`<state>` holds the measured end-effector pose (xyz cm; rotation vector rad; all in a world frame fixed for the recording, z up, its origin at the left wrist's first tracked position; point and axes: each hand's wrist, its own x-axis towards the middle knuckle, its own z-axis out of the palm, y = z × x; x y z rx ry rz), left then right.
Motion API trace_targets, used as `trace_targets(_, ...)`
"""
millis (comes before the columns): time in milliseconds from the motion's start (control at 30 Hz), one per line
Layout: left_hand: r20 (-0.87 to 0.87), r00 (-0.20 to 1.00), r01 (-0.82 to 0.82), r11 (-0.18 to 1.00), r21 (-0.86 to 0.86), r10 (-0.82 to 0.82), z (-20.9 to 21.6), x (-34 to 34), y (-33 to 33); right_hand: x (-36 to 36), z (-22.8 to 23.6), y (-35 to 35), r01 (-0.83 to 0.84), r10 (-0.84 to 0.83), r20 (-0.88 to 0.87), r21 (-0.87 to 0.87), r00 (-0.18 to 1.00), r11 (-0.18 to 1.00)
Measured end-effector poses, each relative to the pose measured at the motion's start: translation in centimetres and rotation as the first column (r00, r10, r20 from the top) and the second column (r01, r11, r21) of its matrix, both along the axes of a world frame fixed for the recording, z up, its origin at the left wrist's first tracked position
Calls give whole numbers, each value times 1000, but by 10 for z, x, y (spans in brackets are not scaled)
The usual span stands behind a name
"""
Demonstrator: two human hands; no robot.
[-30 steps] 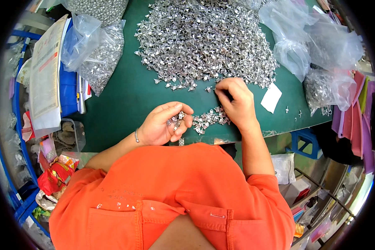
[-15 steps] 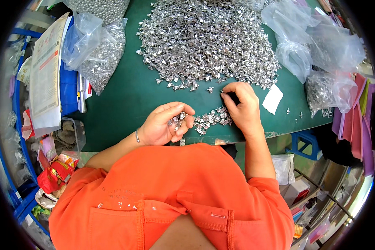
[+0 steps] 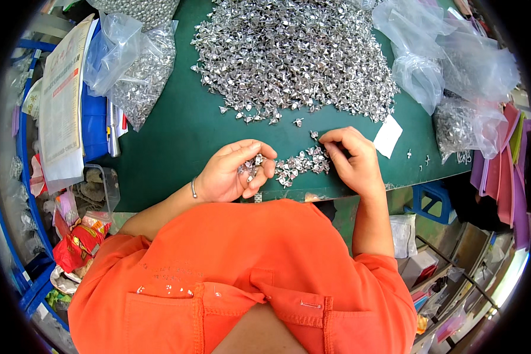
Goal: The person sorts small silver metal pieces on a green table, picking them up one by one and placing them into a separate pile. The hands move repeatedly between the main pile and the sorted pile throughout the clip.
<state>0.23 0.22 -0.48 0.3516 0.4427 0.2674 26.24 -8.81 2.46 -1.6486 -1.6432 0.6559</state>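
A: Head view, state of the hands?

B: Left hand (image 3: 229, 171) is curled round a few metal pieces (image 3: 251, 167). Right hand (image 3: 357, 160) is beside the small pile (image 3: 300, 168), fingertips next to a lone piece (image 3: 314, 135); can't tell if it's pinched.

A: Good technique?

B: Probably left palm cupped against spills, light fingertip picks, big heap (image 3: 295, 59) undisturbed on the bench (image 3: 159, 159).

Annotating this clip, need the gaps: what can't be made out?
Metal pieces in the left hand: count hidden by curled fingers, head view.
Single piece at the right hand: too small to tell if pinched, head view.
Large pile: far side cut off by head view's top edge.
Filled bag at right: exact contents obscured by hazy plastic, head view.
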Motion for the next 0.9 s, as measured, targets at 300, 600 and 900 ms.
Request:
trace_targets(300,4,1000,-4,1000,12,4,-1,0,0,-14,-13,18,15,-25,58,180,998,984)
trace_targets(600,-183,982,-36,999,-10,34,20,9,-2,-36,3,25,79,-51,-149,192,987,978)
trace_targets(900,-84,996,-5,1000,22,7,6,3,0,-41,-22,34,103,-126,55,310,990,945)
